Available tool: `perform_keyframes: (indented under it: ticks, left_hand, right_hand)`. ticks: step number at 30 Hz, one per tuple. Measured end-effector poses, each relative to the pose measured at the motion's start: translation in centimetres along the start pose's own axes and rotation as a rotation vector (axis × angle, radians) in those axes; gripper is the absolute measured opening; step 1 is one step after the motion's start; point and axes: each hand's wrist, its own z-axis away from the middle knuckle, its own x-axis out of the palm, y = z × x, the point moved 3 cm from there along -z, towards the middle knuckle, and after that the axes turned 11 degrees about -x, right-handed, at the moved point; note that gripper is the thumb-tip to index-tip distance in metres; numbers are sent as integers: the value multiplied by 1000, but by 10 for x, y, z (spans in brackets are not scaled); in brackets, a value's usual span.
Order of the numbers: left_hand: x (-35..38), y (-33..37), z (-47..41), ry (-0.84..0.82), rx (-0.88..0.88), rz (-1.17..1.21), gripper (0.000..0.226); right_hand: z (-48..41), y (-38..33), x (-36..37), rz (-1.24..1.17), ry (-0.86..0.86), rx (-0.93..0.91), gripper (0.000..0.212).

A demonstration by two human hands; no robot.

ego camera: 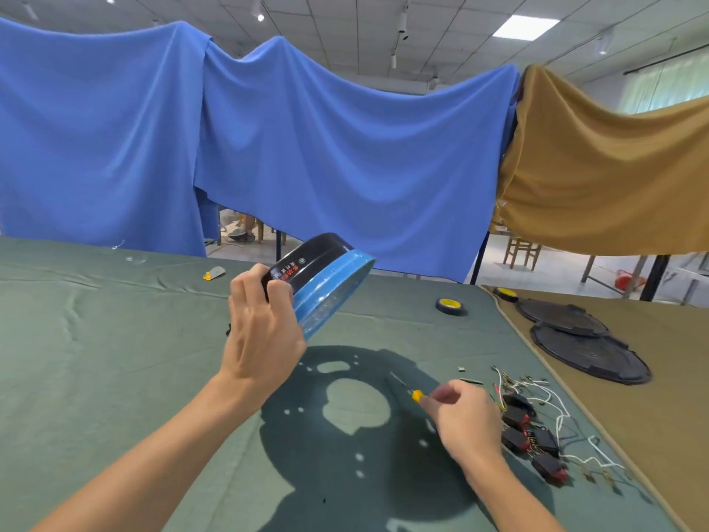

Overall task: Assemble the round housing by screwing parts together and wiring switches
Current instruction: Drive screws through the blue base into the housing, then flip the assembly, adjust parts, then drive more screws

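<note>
My left hand [261, 328] grips the round housing [326, 278], a black ring with a blue taped rim, and holds it tilted in the air above the green cloth. Its shadow falls on the cloth below. Lower right, my right hand [460, 420] curls its fingers round a yellow-handled screwdriver [417, 395]; only the handle tip and a thin shaft show. Several black rocker switches with red buttons [531, 439] and white wires [556, 408] lie just right of that hand.
A black-and-yellow tape roll [450, 306] sits on the green table cloth [115, 339]; a second roll [505, 293] and two black round covers [587, 351] lie on the brown cloth at right. A small yellow-grey item [213, 273] lies far left. Blue and brown sheets hang behind.
</note>
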Motion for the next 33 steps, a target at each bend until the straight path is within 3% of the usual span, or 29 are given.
perform_keyframes:
  ticks: [3,9,12,15,18,22,26,33]
  left_hand:
    - [9,-2,9,25,190,-104,19]
    - [29,-18,33,4,472,-137,24]
    - [36,-19,46,16,621,-106,17]
    - [40,-23,60,4,749,-47,11]
    - [40,-29,64,7,769,7,34]
    - [39,-34,69,-52,784,67,54]
    - [44,-37,73,-93,775,116,42]
    - [42,-22,66,-79,628,130,28]
  right_hand:
    - [1,4,-1,172,33,-82,22]
    - [-3,13,2,294,-26,-135,11]
    - [-10,11,4,317,-94,-136,8]
    - [-13,1,3,216,7,-171,11]
    - [-13,-17,2,10,96,-209,11]
    - [-16,-32,23,-284,-46,-100,21]
    - [-13,-37,50,-509,-190,59,25]
    - [-17,-33,62,-507,-217,93,22]
